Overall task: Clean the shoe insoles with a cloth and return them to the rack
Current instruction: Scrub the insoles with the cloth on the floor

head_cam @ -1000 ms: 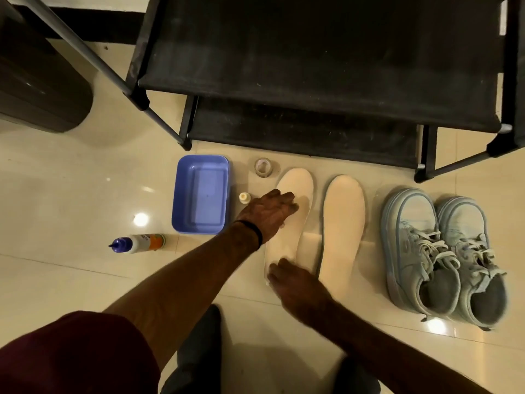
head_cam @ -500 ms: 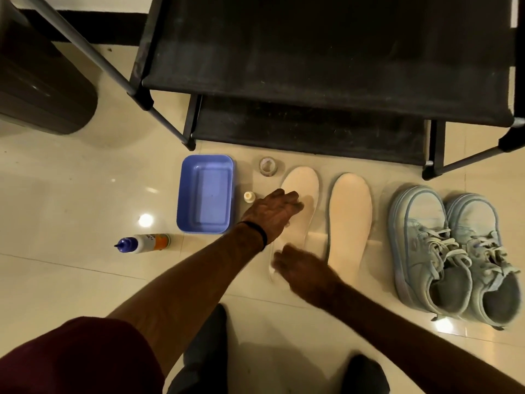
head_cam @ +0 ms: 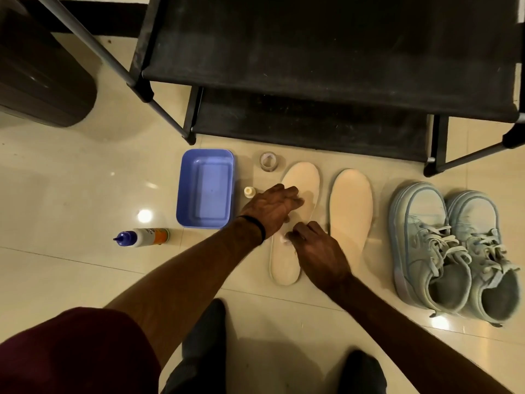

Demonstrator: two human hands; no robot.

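Cream flat foam insole (head_cam: pixel 295 194) lies on the pale tiled floor (head_cam: pixel 71 172), beside its twin (head_cam: pixel 351 209), before the black rack (head_cam: pixel 312 58). Likely light, bendy; best lifted at an edge. Left hand (head_cam: pixel 270 207) presses flat on forefoot; right hand (head_cam: pixel 318 248) curled, seemingly pinching a small whitish cloth (head_cam: pixel 285 239).

Glossy tile floor (head_cam: pixel 71 172): two insoles (head_cam: pixel 350 206), sneakers (head_cam: pixel 454 251), tub (head_cam: pixel 205 191), bottle (head_cam: pixel 143 237), rack (head_cam: pixel 312 81).

Insoles (head_cam: pixel 324 214) between tub (head_cam: pixel 206 191) and shoes (head_cam: pixel 451 248).
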